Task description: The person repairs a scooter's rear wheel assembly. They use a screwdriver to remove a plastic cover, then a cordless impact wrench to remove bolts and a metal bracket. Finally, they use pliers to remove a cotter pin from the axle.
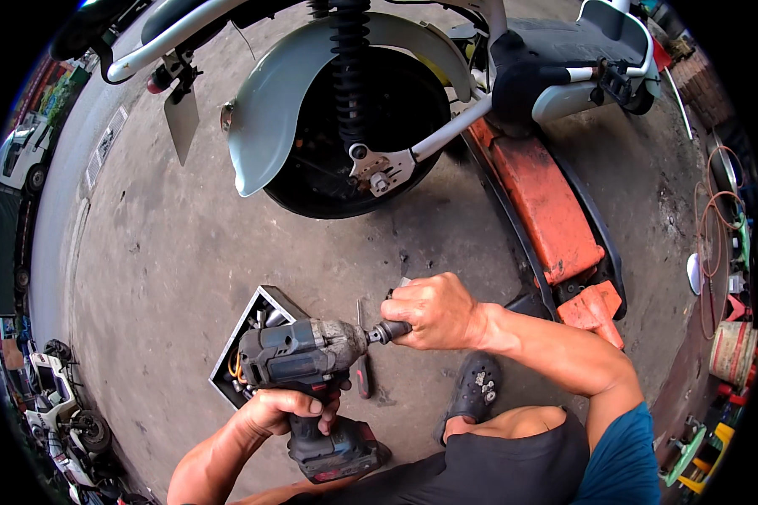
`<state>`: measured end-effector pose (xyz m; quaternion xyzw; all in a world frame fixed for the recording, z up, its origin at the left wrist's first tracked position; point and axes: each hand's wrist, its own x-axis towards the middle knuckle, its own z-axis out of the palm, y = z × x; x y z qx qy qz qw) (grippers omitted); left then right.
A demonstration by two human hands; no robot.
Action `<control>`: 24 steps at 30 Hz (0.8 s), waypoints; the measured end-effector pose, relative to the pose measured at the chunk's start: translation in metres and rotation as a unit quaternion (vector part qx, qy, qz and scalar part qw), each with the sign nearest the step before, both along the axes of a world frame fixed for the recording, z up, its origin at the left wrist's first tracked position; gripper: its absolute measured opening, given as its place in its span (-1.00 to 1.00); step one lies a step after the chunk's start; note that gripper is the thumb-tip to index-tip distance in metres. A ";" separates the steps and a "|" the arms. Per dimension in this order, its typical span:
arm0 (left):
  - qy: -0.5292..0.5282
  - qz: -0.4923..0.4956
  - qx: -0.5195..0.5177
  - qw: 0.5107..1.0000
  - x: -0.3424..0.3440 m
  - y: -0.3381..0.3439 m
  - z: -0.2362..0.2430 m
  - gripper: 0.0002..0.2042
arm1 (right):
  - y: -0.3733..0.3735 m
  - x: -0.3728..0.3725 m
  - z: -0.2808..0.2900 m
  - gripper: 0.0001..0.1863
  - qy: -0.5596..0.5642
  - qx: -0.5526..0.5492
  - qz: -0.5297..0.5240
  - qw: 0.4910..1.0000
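My left hand [280,411] is wrapped round the handle of a cordless impact wrench [288,353], its battery pack hanging below. The wrench is held level above the floor, its nose toward the right. My right hand [436,311] is closed round a dark socket [390,331] at the wrench's nose. A small pale, shiny edge shows above those fingers; I cannot make out what it is. Beneath the wrench lies an open metal tray [281,301] with sockets and other parts in it. A screwdriver [363,375] with a red and black handle rests beside it.
A pale scooter stands ahead, its rear wheel [312,202] and axle nut [380,181] facing me, below a black shock absorber [349,76]. An orange floor jack [543,210] reaches under it. Motorbikes [59,404] stand at far left; a hose [706,227] lies at far right.
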<state>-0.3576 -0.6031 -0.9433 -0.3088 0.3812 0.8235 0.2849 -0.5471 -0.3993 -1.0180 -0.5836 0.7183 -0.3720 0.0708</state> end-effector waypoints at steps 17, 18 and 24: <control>0.260 -0.178 -0.478 0.820 -0.004 0.031 -0.025 -0.72 | -0.022 -0.053 0.014 -0.29 -0.295 0.089 0.071 0.949; 0.262 -0.135 -0.516 0.804 0.000 0.041 -0.041 -0.73 | -0.023 -0.051 0.007 -0.22 -0.487 -0.024 0.042 0.872; 0.342 0.009 -0.667 0.661 -0.047 0.086 -0.097 -0.67 | -0.040 -0.030 -0.023 -0.60 -0.875 -0.134 -0.076 0.459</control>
